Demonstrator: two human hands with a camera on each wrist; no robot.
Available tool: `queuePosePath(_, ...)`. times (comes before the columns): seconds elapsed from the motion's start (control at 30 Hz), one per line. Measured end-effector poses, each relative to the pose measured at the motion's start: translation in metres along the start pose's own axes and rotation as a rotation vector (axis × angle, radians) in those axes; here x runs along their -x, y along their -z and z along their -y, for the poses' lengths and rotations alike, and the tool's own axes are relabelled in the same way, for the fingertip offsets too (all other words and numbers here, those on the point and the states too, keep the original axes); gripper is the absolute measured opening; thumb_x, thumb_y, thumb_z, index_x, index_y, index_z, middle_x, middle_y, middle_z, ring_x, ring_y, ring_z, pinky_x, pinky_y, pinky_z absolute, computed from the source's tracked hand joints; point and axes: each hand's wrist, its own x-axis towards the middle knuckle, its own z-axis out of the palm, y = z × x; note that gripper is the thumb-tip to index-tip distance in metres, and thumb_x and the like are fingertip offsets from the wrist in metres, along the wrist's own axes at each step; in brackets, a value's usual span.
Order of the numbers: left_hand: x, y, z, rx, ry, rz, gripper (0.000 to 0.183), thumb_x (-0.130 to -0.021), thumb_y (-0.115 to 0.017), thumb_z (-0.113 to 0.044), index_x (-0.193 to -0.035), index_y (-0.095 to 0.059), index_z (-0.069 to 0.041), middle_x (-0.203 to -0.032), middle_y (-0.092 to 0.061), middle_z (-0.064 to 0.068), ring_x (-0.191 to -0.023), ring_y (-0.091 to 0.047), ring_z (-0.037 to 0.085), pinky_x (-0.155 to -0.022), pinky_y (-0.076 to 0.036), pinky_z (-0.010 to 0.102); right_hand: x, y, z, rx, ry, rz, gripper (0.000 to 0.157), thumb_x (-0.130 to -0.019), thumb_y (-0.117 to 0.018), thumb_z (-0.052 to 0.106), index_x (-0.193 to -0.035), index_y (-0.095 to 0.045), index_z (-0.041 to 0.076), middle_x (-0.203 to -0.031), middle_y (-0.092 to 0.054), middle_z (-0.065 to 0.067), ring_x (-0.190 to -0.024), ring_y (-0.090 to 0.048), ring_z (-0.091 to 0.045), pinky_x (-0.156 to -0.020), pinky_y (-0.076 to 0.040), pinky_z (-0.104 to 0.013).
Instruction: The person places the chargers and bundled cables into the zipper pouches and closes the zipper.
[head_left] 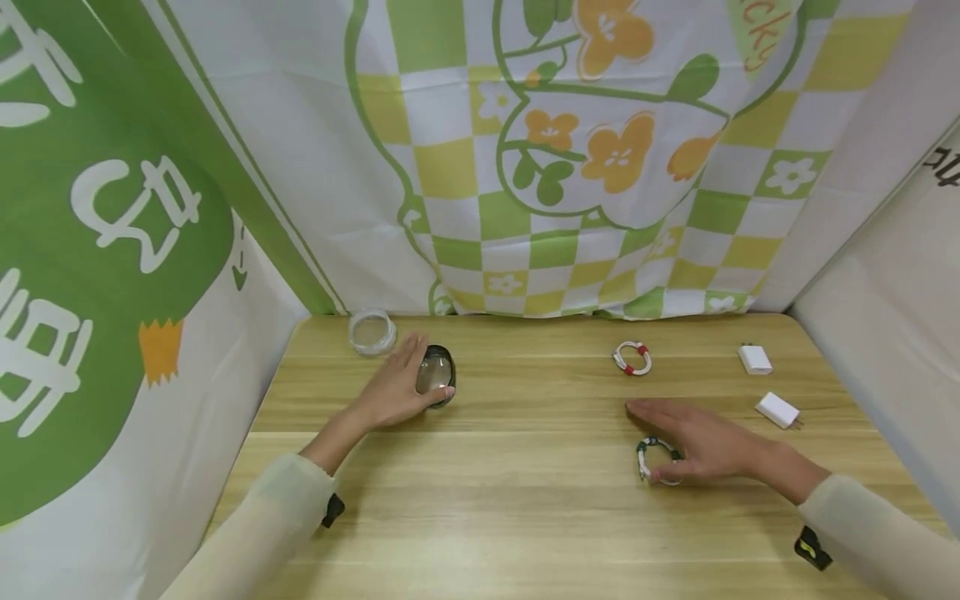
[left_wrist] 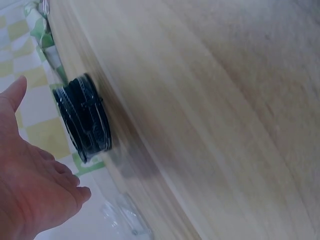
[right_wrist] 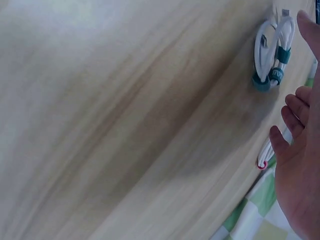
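Observation:
My left hand (head_left: pixel 397 385) spreads its straight fingers and thumb around a small round black case (head_left: pixel 436 375) with a see-through top. In the left wrist view the black case (left_wrist: pixel 84 117) stands on the table just off the open palm. On the right, my right hand (head_left: pixel 705 439) hovers over a coiled white cable (head_left: pixel 642 460) bound with green ties, thumb and fingers apart on either side of it. The right wrist view shows the coiled cable (right_wrist: pixel 270 52) and its metal plug near the thumb. Neither hand grips anything.
A round clear case (head_left: pixel 372 332) lies at the back left of the wooden table (head_left: pixel 480 517). Another coiled white cable (head_left: pixel 632 358) with red ties lies behind my right hand. Two white charger plugs (head_left: pixel 777 410) sit at the right. Printed curtains (head_left: pixel 525 250) hang along the back edge.

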Motion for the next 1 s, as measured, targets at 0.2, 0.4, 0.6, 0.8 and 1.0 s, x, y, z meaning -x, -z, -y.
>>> queuePosePath(0.2, 0.000, -0.007, -0.005, 0.007, 0.001, -0.012, 0.108, -0.100, -0.066, -0.058, -0.165, -0.012, 0.009, -0.173, -0.010, 0.031, -0.162, -0.008, 0.045, -0.131, -0.015, 0.061, 0.008, -0.006, 0.005, -0.005, 0.015, -0.017, 0.102, -0.083, -0.082, 0.067, -0.151, -0.053, -0.003, -0.151, -0.057, -0.020, -0.136, -0.058, -0.039, -0.104, -0.054, -0.054)
queuePosePath(0.4, -0.003, -0.013, -0.012, 0.033, 0.022, -0.009, 0.104, -0.102, -0.067, -0.050, -0.164, -0.010, 0.012, -0.172, -0.008, 0.034, -0.161, -0.007, 0.047, -0.131, -0.013, 0.061, 0.013, -0.007, 0.009, -0.019, 0.012, -0.001, 0.104, -0.080, -0.083, 0.069, -0.152, -0.053, 0.000, -0.152, -0.058, -0.015, -0.136, -0.059, -0.032, -0.105, -0.054, -0.043)
queuePosePath(0.6, -0.006, -0.021, -0.014, 0.064, 0.037, 0.004, 0.102, -0.104, -0.066, -0.047, -0.163, -0.009, 0.013, -0.171, -0.004, 0.036, -0.161, -0.002, 0.049, -0.130, -0.011, 0.061, 0.015, -0.005, 0.008, -0.057, 0.009, 0.028, 0.107, -0.078, -0.084, 0.070, -0.153, -0.052, 0.001, -0.152, -0.058, -0.015, -0.134, -0.060, -0.033, -0.100, -0.058, -0.048)
queuePosePath(0.8, -0.007, -0.026, -0.016, 0.100, 0.046, 0.004, 0.102, -0.104, -0.066, -0.045, -0.163, -0.007, 0.014, -0.172, 0.001, 0.035, -0.161, 0.002, 0.048, -0.131, -0.008, 0.059, 0.017, -0.002, 0.007, -0.147, -0.005, 0.062, 0.104, -0.079, -0.085, 0.065, -0.155, -0.050, 0.003, -0.155, -0.056, -0.015, -0.135, -0.059, -0.034, -0.108, -0.053, -0.034)
queuePosePath(1.0, -0.010, -0.029, -0.016, 0.114, 0.058, -0.014, 0.101, -0.105, -0.066, -0.044, -0.162, -0.008, 0.016, -0.172, -0.003, 0.035, -0.162, 0.000, 0.047, -0.132, -0.007, 0.055, 0.017, -0.002, 0.008, -0.240, -0.034, 0.088, 0.100, -0.082, -0.085, 0.059, -0.157, -0.049, 0.003, -0.156, -0.055, -0.016, -0.138, -0.059, -0.032, -0.112, -0.045, -0.020)
